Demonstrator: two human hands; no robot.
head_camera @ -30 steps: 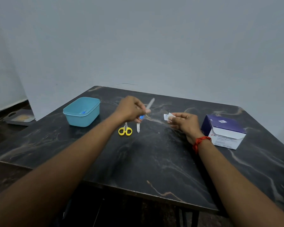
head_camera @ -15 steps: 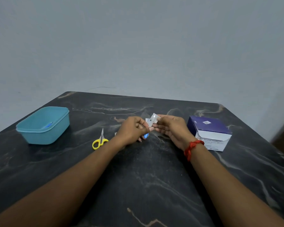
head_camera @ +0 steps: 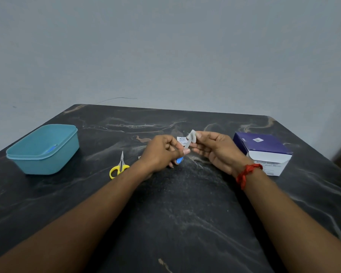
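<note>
Our left hand (head_camera: pixel 163 152) is curled round the slim tool (head_camera: pixel 186 148), blue end down. Our right hand (head_camera: pixel 215 148) pinches the white pad (head_camera: pixel 191 135) against the tool's upper tip. Both are held above the table (head_camera: pixel 175 213), the hands almost touching. A torn sachet (head_camera: pixel 181 140) lies just behind the grip. Scissors (head_camera: pixel 119 167) are near on the left, with the teal tub (head_camera: pixel 41 149) further out. The box (head_camera: pixel 264 150) is close on the right. There's open tabletop from the grip toward us, and the far edge is well behind it.
</note>
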